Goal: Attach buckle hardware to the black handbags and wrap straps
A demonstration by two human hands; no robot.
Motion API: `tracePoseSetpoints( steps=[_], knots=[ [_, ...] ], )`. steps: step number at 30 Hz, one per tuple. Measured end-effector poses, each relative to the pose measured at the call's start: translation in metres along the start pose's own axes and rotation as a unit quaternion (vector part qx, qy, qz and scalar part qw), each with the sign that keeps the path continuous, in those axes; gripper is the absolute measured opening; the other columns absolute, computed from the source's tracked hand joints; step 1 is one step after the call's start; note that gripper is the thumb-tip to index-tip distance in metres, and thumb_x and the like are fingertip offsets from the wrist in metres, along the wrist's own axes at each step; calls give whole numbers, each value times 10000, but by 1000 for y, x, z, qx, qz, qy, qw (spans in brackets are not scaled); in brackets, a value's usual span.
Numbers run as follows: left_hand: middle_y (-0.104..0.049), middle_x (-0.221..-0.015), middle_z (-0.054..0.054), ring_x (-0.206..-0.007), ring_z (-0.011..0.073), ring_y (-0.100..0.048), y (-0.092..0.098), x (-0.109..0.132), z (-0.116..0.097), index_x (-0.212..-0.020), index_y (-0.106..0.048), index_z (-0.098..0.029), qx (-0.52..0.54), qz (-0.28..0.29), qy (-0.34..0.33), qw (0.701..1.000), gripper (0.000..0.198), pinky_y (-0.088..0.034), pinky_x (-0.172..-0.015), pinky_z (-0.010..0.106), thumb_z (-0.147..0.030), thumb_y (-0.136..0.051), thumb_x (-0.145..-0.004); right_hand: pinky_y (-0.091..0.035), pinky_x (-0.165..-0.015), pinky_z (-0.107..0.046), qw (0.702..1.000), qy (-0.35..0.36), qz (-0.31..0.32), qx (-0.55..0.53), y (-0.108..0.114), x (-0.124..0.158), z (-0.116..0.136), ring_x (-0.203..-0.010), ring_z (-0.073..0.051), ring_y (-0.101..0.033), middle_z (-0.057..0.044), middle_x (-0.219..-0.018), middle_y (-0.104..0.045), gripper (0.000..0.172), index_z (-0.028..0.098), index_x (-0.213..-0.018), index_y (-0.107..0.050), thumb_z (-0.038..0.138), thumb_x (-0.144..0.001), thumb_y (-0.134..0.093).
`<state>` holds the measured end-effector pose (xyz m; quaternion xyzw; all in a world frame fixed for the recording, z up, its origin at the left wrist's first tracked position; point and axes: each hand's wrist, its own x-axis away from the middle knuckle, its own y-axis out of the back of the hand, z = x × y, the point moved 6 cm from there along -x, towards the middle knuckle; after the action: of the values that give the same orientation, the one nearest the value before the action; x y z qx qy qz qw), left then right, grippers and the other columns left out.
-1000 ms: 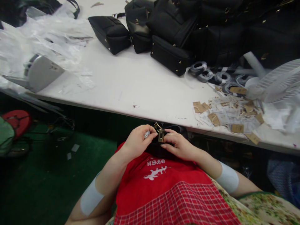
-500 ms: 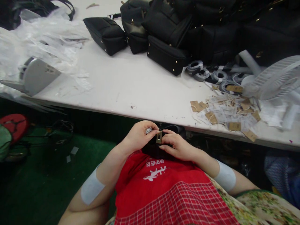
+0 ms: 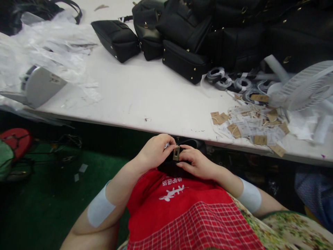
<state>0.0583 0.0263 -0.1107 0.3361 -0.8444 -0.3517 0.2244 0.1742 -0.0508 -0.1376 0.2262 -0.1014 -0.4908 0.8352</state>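
Observation:
A small black bag (image 3: 194,143) rests on my lap against a red apron (image 3: 182,208), just below the edge of the white table (image 3: 156,100). Its gold metal clasp (image 3: 176,152) stands between my two hands. My left hand (image 3: 154,151) is closed, thumb and fingers pinching the clasp, with a bit of crumpled silvery paper tucked in the fingers. My right hand (image 3: 195,162) is closed on the black bag right beside the clasp, fingers pressing its front.
Several black handbags (image 3: 182,38) are piled at the table's far side. Paper tags with strings (image 3: 249,125) and tape rolls (image 3: 229,81) lie at the right, beside a white fan (image 3: 304,86). Clear plastic bags (image 3: 47,45) heap at the left. A red stool (image 3: 15,139) stands on green floor.
The clasp's flap, raised a second ago, has been brought down flat between my fingers. My hands stay in the same place on the bag.

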Motion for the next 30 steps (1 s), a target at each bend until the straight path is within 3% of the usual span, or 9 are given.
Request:
tracePoseSetpoints(
  steps=[12,16,20,24,30],
  knots=[
    [-642,-831,34,-765,188,-605,-2,34,-30,-817,-532,-190,-74,-35,-84,993,110,-477,-683,308,-129,-529,-908,-342,-1121,-460,1000,2,-2,-17,-1,-1,-4,-841,-144,-658,4,-848,-698,84,210,-899,-639,195,-895,-556],
    [-616,-819,40,-750,199,-591,-2,36,-30,-835,-527,-189,-134,-104,-23,985,117,-477,-679,326,-153,-485,-937,-354,-1116,-456,999,-15,-36,-7,-1,-1,-5,-796,-146,-654,12,-802,-686,67,207,-856,-620,202,-873,-556],
    [-616,-824,54,-748,214,-595,-23,30,-36,-844,-528,-185,-190,-116,5,975,117,-488,-668,333,-139,-475,-938,-376,-1103,-443,995,-47,-86,13,-3,-3,-3,-720,-154,-638,19,-696,-646,50,202,-739,-573,179,-780,-590],
    [-622,-856,55,-785,207,-595,-30,27,-40,-849,-517,-188,-101,-115,-28,988,110,-497,-729,334,-134,-475,-935,-339,-1124,-459,992,-81,-93,41,-5,-5,-6,-693,-150,-629,18,-671,-647,121,204,-702,-565,178,-815,-532],
    [-636,-856,29,-816,174,-603,7,26,-18,-863,-569,-190,84,-193,1,978,105,-475,-775,301,-161,-493,-930,-362,-1108,-443,991,-104,-88,19,2,-6,-17,-601,-129,-558,55,-582,-574,204,216,-662,-541,250,-862,-533]
  ],
)
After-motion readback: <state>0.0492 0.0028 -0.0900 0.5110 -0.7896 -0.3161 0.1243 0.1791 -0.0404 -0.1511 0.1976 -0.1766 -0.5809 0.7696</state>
